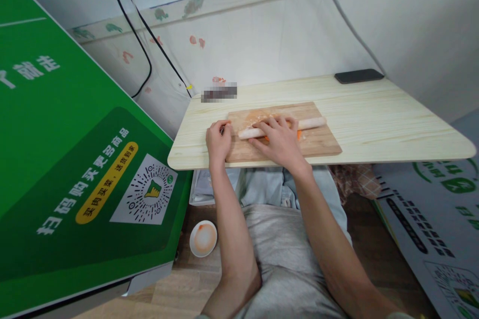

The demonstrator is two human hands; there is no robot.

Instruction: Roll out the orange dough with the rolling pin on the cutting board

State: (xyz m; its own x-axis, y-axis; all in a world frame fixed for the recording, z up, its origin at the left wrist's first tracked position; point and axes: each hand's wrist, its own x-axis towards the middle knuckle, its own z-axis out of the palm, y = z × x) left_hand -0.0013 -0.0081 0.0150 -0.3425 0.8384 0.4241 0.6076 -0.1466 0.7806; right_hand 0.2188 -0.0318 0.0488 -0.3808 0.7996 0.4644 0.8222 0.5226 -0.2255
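Rolling pin (pixel 313 123), pale and dusted, lies across the wooden cutting board (pixel 324 145) on the desk (pixel 407 117), over flattened orange dough (pixel 256 116). Right grip (pixel 280 138): fingers spread, resting on the pin. Left grip (pixel 219 139): fingers curled at the board's left edge; whether anything is pinched cannot be told. Dark phone (pixel 359 76) lies at the desk's far right, near the wall.
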